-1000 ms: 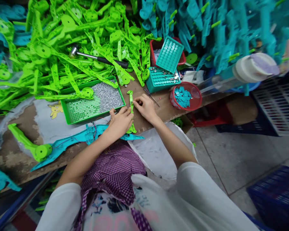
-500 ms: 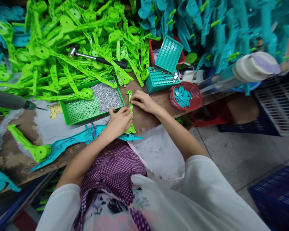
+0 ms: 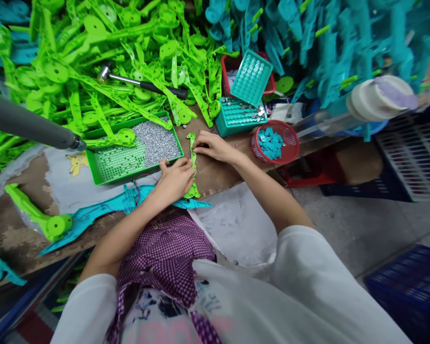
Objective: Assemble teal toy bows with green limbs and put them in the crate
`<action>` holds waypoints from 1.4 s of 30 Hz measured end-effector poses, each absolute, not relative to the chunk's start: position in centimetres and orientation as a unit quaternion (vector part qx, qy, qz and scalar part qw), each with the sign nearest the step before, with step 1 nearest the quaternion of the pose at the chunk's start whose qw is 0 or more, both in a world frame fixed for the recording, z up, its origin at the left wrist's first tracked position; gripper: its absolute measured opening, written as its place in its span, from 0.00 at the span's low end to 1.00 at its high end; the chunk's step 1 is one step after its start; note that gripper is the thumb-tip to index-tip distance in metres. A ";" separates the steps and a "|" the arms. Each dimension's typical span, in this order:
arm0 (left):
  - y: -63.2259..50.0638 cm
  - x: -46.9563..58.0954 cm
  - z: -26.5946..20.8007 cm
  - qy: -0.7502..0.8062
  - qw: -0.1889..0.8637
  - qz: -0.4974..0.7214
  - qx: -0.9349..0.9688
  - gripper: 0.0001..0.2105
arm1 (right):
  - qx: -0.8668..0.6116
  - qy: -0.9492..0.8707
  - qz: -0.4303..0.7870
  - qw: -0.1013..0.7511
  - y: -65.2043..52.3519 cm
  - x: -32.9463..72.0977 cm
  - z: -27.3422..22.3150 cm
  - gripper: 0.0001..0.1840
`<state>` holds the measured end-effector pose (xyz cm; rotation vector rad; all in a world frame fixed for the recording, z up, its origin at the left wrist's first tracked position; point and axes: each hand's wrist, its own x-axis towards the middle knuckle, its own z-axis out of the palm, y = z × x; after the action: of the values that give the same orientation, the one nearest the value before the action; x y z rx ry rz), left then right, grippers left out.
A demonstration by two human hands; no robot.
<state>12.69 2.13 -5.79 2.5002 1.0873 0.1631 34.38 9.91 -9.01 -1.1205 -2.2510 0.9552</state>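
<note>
A narrow lime-green plastic part (image 3: 192, 190) lies on the table in front of me, pointing away from my body. My left hand (image 3: 177, 179) is closed over its middle and near portion, the fingers hiding much of it. At its far half, my right hand (image 3: 215, 145) is closed with fingertips pinched against the part; anything small between them is hidden. A long turquoise plastic piece (image 3: 100, 206) with thin wires lies beneath my left forearm. Just left of the hands stands a green tray (image 3: 105, 179) holding many small silvery screws (image 3: 157, 142).
Lime-green parts (image 3: 93, 28) are heaped behind, with a hammer (image 3: 143, 86) on them. Turquoise parts (image 3: 329, 52) are piled right. Nearby stand a turquoise tray (image 3: 232, 125) of metal discs and a red basket (image 3: 290, 148) of turquoise pieces. A dark rod-like tool (image 3: 32, 122) juts in from the left.
The dark tool at the left reaches farther into view, now over the tray's corner. Both hands stay at the green part with hardly any movement. The whole view has shifted slightly.
</note>
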 end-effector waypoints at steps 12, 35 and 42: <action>2.1 12.7 -5.6 0.394 0.199 0.057 0.896 0.09 | -0.354 -0.842 0.375 0.161 11.7 34.4 -7.9 0.13; 2.1 12.7 -5.8 0.394 0.211 0.064 0.892 0.09 | -0.393 -0.833 0.385 0.057 13.4 33.4 -6.8 0.04; 1.9 12.8 -5.5 0.399 0.206 0.067 0.891 0.10 | -0.428 -0.779 0.428 0.162 11.5 34.6 -7.2 0.10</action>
<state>12.84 1.93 -5.47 2.4836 1.1106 0.1872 34.59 11.50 -7.21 -1.2204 -2.2244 1.2214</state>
